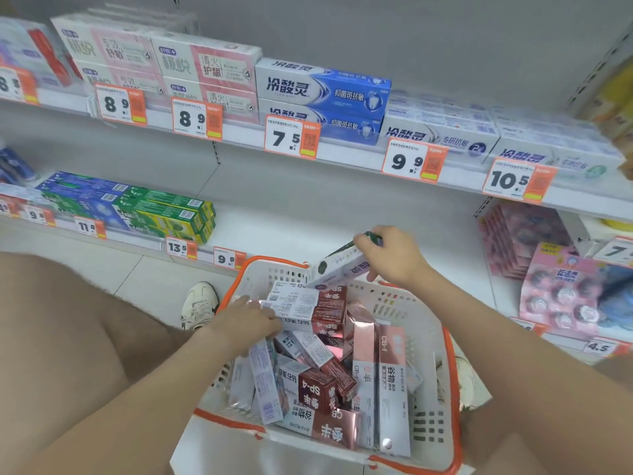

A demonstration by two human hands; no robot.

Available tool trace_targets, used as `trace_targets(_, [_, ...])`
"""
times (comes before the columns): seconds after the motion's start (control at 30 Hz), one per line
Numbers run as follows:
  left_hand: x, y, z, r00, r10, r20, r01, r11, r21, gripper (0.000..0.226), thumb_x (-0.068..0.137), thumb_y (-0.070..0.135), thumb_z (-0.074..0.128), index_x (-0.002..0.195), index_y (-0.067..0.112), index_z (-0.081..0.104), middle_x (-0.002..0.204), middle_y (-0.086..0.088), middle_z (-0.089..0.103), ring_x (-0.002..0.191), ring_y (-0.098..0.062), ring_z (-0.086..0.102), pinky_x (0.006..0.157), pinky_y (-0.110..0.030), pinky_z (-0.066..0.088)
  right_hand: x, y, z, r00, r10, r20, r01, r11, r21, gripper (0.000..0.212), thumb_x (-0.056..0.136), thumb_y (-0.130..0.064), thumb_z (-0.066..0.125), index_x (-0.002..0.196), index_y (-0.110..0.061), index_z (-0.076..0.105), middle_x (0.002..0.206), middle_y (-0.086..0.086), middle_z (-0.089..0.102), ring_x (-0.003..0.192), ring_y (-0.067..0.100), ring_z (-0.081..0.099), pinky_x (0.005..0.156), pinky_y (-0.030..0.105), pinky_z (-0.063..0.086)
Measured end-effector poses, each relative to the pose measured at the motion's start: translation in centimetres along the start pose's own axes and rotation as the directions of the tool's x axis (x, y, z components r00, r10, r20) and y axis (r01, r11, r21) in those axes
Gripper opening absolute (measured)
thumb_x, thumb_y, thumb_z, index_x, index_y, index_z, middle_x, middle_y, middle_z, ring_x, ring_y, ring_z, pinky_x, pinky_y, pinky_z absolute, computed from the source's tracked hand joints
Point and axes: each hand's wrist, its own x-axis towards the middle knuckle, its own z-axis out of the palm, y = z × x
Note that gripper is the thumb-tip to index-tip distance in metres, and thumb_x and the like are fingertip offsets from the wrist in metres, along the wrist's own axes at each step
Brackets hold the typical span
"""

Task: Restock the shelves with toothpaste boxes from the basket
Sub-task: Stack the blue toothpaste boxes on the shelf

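Observation:
A white basket (424,399) with orange rim sits on the floor in front of me, filled with several toothpaste boxes in dark red, pink and white. My right hand (390,257) grips a white and green toothpaste box (339,267) above the basket's far rim. My left hand (245,322) lies on the pile at the basket's left side, its fingers on a white and dark red box (308,308); whether it grips the box is hidden. The lower shelf (308,221) behind the basket has a bare stretch.
The upper shelf (342,150) carries rows of pink, blue and white toothpaste boxes with orange price tags. Green and blue boxes (144,207) stand at the lower left. Pink blister packs (561,293) hang at the right. A white shoe (200,305) is left of the basket.

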Motion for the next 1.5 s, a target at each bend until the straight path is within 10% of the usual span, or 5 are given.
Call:
trace_targets(0.2, [-1.2, 2.3, -4.6, 0.968, 0.181, -0.173, -0.13, 0.954, 0.269, 0.05, 0.097, 0.018, 0.069, 0.144, 0.019, 0.052, 0.14, -0.007, 0.054, 0.131, -0.035, 0.047, 0.125, -0.053, 0.021, -1.0, -1.6, -4.4, 0.985, 0.065, -0.163, -0.068, 0.998, -0.013, 0.035, 0.097, -0.033, 0.046, 0.073, -0.008, 0.053, 0.06, 0.009, 0.069, 0.047, 0.027, 0.067, 0.053, 0.032, 0.043])
trace_targets(0.43, [-3.2, -0.9, -11.8, 0.97, 0.045, -0.24, -0.135, 0.919, -0.371, 0.047, 0.097, 0.049, 0.068, 0.139, 0.034, 0.055, 0.126, 0.006, 0.047, 0.102, -0.012, 0.055, 0.095, -0.036, 0.046, -2.3, -2.3, -9.0, 0.936, -0.092, -0.339, 0.049, 0.99, -0.133, 0.077, 0.094, -0.081, 0.041, 0.072, -0.008, 0.055, 0.055, 0.01, 0.067, 0.059, 0.03, 0.069, 0.07, 0.041, 0.055])
trace_targets(0.67, [-4.7, -2.3, -20.9, 0.865, -0.119, -0.487, -0.311, 0.633, -0.709, 0.041, 0.081, 0.058, 0.083, 0.108, 0.03, 0.072, 0.104, 0.006, 0.072, 0.096, -0.02, 0.066, 0.086, -0.037, 0.052, -3.5, -4.3, -13.7, 0.972, -0.195, -0.128, 0.172, 0.97, -0.173, 0.059, 0.072, -0.056, 0.09, 0.107, -0.019, 0.06, 0.089, 0.0, 0.064, 0.073, 0.02, 0.065, 0.05, 0.027, 0.047])
trace_targets(1.0, [-2.4, 0.4, -25.4, 0.722, -0.307, -0.62, -0.541, 0.31, -0.782, 0.046, 0.083, 0.036, 0.083, 0.127, 0.031, 0.07, 0.117, 0.012, 0.076, 0.11, -0.003, 0.071, 0.093, -0.025, 0.058, -1.9, -5.3, -15.4, 0.902, -0.431, -0.019, 0.43, 0.902, -0.023, 0.04, 0.085, -0.05, 0.083, 0.118, -0.032, 0.07, 0.101, -0.013, 0.072, 0.088, 0.005, 0.069, 0.082, 0.031, 0.057])
trace_targets(1.5, [0.6, 1.2, -26.4, 0.65, -0.592, -0.476, -0.653, -0.114, -0.749, 0.022, 0.094, 0.028, 0.075, 0.108, 0.012, 0.079, 0.107, -0.007, 0.08, 0.097, -0.024, 0.076, 0.085, -0.035, 0.059, -2.3, -5.3, -15.4, 0.992, -0.084, 0.099, 0.053, 0.959, 0.278, 0.037, 0.095, -0.033, 0.076, 0.128, -0.028, 0.058, 0.113, -0.005, 0.075, 0.098, 0.015, 0.076, 0.094, 0.047, 0.06])
